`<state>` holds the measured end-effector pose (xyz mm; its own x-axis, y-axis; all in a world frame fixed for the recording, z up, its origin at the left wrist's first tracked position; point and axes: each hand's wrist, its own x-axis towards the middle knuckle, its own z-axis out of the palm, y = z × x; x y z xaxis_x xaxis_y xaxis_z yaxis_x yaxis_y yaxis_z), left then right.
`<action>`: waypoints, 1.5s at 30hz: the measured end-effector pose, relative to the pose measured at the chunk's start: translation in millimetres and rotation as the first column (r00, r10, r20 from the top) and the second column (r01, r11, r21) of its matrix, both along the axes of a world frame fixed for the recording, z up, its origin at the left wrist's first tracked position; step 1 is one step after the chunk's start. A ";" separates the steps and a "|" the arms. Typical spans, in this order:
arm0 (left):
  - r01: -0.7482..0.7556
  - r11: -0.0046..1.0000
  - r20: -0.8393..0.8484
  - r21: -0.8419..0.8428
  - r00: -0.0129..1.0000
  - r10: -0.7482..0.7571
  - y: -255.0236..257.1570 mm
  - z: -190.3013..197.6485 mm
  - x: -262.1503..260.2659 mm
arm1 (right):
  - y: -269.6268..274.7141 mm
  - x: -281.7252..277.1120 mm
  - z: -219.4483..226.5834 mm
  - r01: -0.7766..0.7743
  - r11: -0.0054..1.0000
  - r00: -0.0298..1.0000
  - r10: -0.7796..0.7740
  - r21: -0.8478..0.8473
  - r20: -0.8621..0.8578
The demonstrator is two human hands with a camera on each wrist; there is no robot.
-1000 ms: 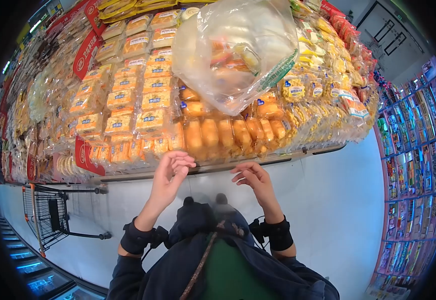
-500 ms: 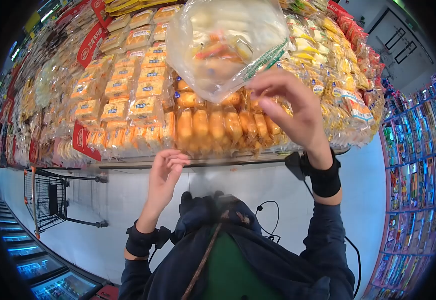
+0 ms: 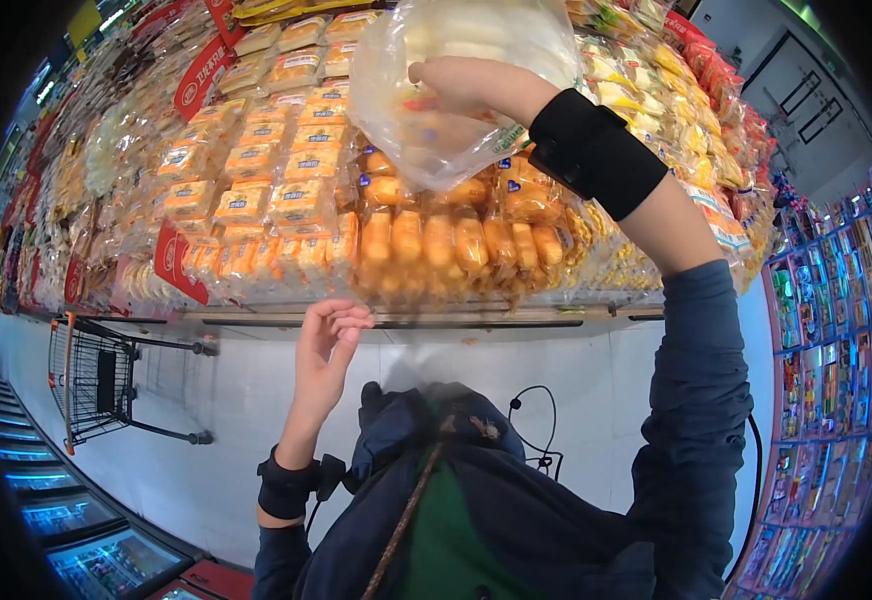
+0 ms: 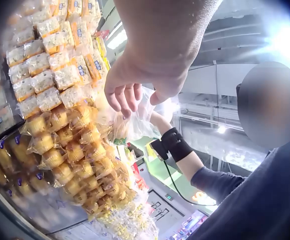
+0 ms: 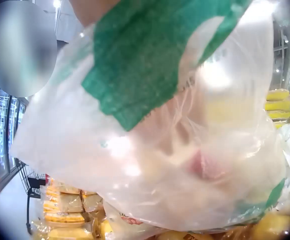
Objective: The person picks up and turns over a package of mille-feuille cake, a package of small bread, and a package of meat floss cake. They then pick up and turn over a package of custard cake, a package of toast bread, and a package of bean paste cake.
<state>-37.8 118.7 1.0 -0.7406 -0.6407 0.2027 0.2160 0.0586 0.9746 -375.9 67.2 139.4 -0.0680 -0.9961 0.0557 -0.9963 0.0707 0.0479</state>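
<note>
A translucent plastic bag [image 3: 396, 130] with green print lies on top of the packaged breads; blurred red and pale contents show through it. My right hand [image 3: 471, 85] is at the bag, its fingers bent downward. The bag's film [image 5: 75, 150] covers most of the right wrist view and veils the fingers, so I cannot tell what they hold. Near the display's front edge, my left hand [image 3: 326, 345] hovers with loosely curled fingers and nothing in them. Nearest to it are wrapped golden bread rolls [image 3: 406, 240] and packs of square cakes [image 3: 301, 200].
Wrapped snacks fill the wide display, with red signs [image 3: 201, 80] among them. A shopping cart [image 3: 106, 380] stands on the floor at left, beyond it glass-topped freezers [image 3: 106, 560]. Stocked shelves [image 3: 826, 390] line the right side. A black cable [image 3: 551, 420] hangs by my body.
My right hand has moved from in front of my body forward to the plastic bag, its arm now stretched over the display. My left hand has stayed nearly in place.
</note>
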 end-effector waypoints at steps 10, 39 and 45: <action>-0.048 0.998 0.008 0.037 0.999 0.048 0.1 -4.2 18.8 | -31.3 -21.6 -12.6 0.120 0.957 0.992 -0.126 0.264 0.008; 0.075 0.996 0.029 -0.053 0.997 -0.074 5.4 29.3 -4.5 | 218.4 134.4 -7.6 0.239 0.945 -0.112 0.253 -0.221 0.961; 0.205 0.976 0.098 -0.071 0.975 -0.198 10.8 44.7 -18.2 | 201.8 148.7 -87.8 0.154 0.988 -0.480 0.086 -0.013 0.873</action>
